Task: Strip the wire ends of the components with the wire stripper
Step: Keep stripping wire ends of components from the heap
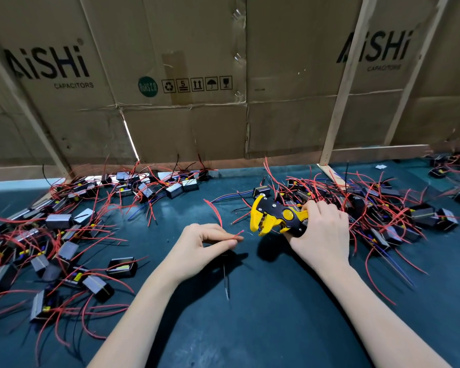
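The left hand (207,245) pinches a thin red wire (235,235) between thumb and fingertips, the wire tip pointing toward the tool. The right hand (322,232) grips the handles of the yellow-and-black wire stripper (275,217); its jaws stand apart, just right of the wire tip and not touching it. Both hands hover over an open strip of dark teal mat (263,314) that runs from the near edge to the cardboard wall (197,115). A pile of boxy black components (59,235) with tangled red leads borders the strip on the left; a second pile (383,208) borders it on the right, behind the right hand. The cardboard is creased and printed.
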